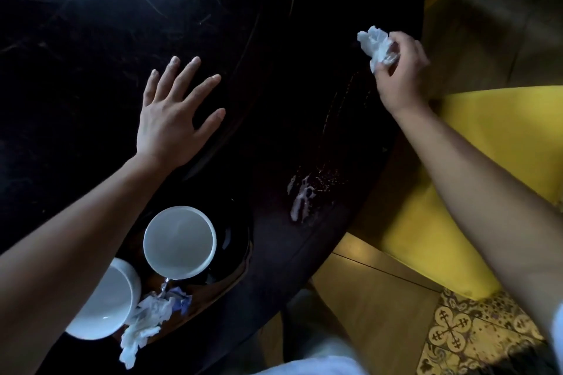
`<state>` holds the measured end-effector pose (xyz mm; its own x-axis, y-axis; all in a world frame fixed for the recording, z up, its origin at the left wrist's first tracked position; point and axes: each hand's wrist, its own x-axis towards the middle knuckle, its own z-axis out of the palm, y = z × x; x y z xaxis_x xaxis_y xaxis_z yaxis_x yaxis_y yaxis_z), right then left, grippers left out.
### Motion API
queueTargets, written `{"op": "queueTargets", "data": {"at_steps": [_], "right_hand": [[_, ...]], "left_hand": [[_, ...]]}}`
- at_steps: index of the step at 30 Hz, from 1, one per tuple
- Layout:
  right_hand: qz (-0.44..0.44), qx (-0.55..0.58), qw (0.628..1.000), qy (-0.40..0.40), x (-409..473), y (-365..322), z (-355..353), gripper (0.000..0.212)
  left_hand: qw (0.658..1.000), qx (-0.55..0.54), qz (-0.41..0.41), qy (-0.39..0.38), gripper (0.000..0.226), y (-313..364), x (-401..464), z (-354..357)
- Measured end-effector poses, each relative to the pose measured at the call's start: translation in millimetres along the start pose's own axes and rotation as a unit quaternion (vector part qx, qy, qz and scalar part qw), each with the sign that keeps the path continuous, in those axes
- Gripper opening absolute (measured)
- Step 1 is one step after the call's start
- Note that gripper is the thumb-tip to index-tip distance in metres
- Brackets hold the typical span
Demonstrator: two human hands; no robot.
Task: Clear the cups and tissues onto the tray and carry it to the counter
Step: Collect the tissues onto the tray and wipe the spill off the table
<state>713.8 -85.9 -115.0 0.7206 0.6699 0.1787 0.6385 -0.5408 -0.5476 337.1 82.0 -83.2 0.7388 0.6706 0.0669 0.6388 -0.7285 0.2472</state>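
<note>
My right hand (400,70) is shut on a crumpled white tissue (376,44), held above the right edge of the dark round table (91,24). My left hand (175,109) lies flat and open on the tabletop, fingers spread. Close to me, a dark tray (236,253) holds two white cups. One cup (179,242) stands upright in the middle of the tray. My left forearm partly hides the other cup (103,304), which sits at the left. Crumpled tissues (146,323) lie beside the cups at the tray's near edge.
A wet spill with white smears (301,201) marks the table between the tray and the right edge. A yellow seat (493,143) stands at the right of the table. Wooden and patterned floor tiles (457,332) show below.
</note>
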Motion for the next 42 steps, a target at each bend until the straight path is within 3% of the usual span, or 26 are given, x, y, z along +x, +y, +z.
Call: {"op": "queueTargets", "data": {"at_steps": [4, 10, 16, 18, 22, 24, 32, 37, 42], "right_hand": [[0.009, -0.035, 0.998, -0.043, 3.1, -0.6, 7.0, 0.034], [-0.125, -0.038, 0.978, -0.165, -59.2, -26.3, -10.6, 0.029], [-0.179, 0.002, 0.947, -0.266, -151.7, -43.7, -30.5, 0.029], [-0.167, 0.016, 0.952, -0.256, -148.5, -43.7, -40.0, 0.027], [-0.063, 0.01, 0.996, -0.067, -62.7, -16.3, -43.9, 0.031], [-0.028, -0.014, 0.999, -0.027, -16.4, -1.6, -39.0, 0.033], [0.008, -0.082, 0.994, -0.074, 21.1, 21.5, -10.2, 0.035], [-0.113, -0.071, 0.978, -0.16, -62.1, -17.5, -22.2, 0.029], [-0.162, -0.026, 0.953, -0.256, -151.9, -36.8, -40.8, 0.024]], "left_hand": [[1.0, -0.003, 0.0, 0.003, 0.057, 1.2, -1.2, 0.3], [1.0, -0.001, -0.001, 0.002, 0.057, 2.0, 0.6, 0.6], [1.0, -0.003, -0.001, -0.004, 0.058, 2.7, 1.0, -1.6], [1.0, -0.005, 0.003, -0.003, 0.058, 2.6, 1.0, -1.0], [1.0, -0.004, 0.005, 0.0, 0.06, 0.8, -1.4, -0.4], [1.0, -0.001, 0.004, -0.002, 0.06, 0.2, -1.6, -0.7], [1.0, -0.003, 0.001, -0.004, 0.058, 0.0, -2.2, 0.1], [1.0, -0.001, 0.001, -0.006, 0.059, 1.1, -1.3, -1.4], [1.0, 0.002, -0.003, -0.012, 0.06, 2.2, -0.9, -2.3]]}}
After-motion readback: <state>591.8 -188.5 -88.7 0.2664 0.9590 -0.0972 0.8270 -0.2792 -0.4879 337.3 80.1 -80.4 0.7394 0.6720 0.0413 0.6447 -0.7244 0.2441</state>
